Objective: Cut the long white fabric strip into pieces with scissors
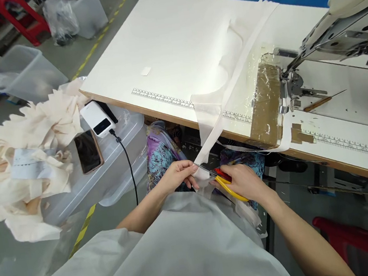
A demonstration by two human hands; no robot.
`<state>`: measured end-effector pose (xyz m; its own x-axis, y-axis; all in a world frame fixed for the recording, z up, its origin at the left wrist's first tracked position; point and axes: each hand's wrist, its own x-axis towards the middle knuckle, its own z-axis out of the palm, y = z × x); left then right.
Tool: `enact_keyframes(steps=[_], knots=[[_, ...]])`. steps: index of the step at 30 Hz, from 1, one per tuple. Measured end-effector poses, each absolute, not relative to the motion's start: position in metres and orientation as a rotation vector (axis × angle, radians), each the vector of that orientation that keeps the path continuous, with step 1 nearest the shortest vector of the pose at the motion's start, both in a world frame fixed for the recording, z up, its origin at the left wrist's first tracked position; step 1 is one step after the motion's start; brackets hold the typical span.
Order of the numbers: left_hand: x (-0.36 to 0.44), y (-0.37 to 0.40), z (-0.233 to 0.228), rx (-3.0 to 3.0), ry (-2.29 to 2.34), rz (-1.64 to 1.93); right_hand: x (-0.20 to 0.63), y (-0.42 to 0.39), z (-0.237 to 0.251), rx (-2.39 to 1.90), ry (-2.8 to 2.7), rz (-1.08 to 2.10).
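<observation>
Firstly, the landmark: one white sewing table (170,35), ruler marks (165,99) along its front. Left hand (179,175), mine, one: just off the table's front edge, thumb and fingers pinching a white fabric strip (211,139). Right hand (244,181), mine, one: also off that front edge, fingers wrapped around the handles of the yellow-and-red scissors (226,184); blades at the strip, close by my left fingertips; whether they had cut through, I could not tell. The strip, one: running from the far part of the tabletop, over the front edge, down to my left fingers. On the table's right part: one sewing machine (355,25), one wooden-handled awl (318,103) and a patch of brown tape (265,104). On its left part: one small white scrap (146,71). Left of the table: one clear plastic box (118,155), bearing a phone (89,151) and a white power bank (97,117) with black cable (130,167); farther left of it, one heap of cream fabric (31,135).
</observation>
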<state>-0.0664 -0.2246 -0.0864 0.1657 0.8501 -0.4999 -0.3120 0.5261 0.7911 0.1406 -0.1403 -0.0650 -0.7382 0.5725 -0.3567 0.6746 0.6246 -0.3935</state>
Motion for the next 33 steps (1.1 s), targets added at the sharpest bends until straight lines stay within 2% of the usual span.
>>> enact_keyframes(steps=[8,11,15,19,22,28,33], knots=[[-0.074,-0.227,-0.092,0.691,1.172,0.833,0.147,-0.146,-0.074,1.103,2.640,-0.753],[-0.082,-0.225,-0.086,0.967,1.393,0.886,0.152,-0.151,-0.077,1.152,2.671,-0.788],[-0.085,-0.206,-0.068,1.542,1.894,1.140,0.157,-0.162,-0.081,1.241,2.721,-1.002],[-0.066,-0.176,-0.058,1.841,1.897,1.088,0.161,-0.176,-0.085,1.401,2.741,-1.262],[-0.048,-0.162,-0.060,1.609,1.778,1.074,0.167,-0.187,-0.087,1.518,2.733,-1.402],[-0.035,-0.167,-0.068,0.651,1.030,1.154,0.188,-0.199,-0.090,1.763,2.642,-1.612],[-0.043,-0.177,-0.069,0.487,0.984,1.165,0.190,-0.196,-0.089,1.792,2.576,-1.654]])
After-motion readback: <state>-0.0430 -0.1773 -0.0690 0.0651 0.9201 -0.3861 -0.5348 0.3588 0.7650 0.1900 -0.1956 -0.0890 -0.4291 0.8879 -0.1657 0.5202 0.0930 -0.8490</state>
